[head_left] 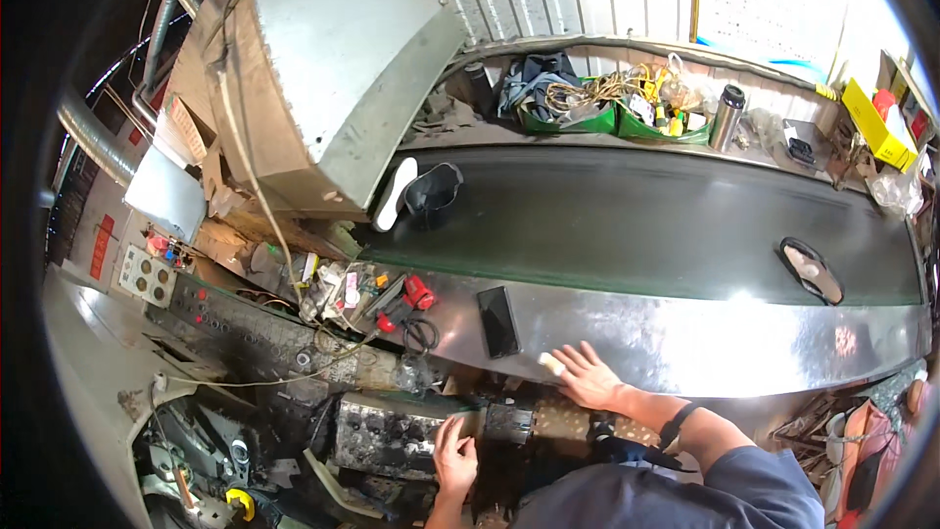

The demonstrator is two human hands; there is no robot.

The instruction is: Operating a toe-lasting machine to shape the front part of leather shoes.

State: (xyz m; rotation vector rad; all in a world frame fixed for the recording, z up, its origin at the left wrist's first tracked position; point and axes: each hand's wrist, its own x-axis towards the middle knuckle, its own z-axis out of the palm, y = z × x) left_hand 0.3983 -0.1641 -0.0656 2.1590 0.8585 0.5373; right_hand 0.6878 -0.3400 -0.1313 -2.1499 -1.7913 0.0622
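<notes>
Near the front edge of the shiny metal ledge, my right hand lies with its fingers spread. A small pale piece sits at its thumb tip; whether it is a wrap or a loose scrap I cannot tell. A black phone lies flat, left of that hand. My left hand hovers lower down, beside a stained metal block, its fingers loosely bent and apart with nothing seen in them. On the dark conveyor belt are a white sole, a black shoe upper and, far right, a sandal-like shoe.
A large metal hood stands over the belt's left end. Red tools and cables crowd the ledge's left side. Behind the belt, a shelf holds green bins, a steel flask and a yellow box. Machine parts lie below left.
</notes>
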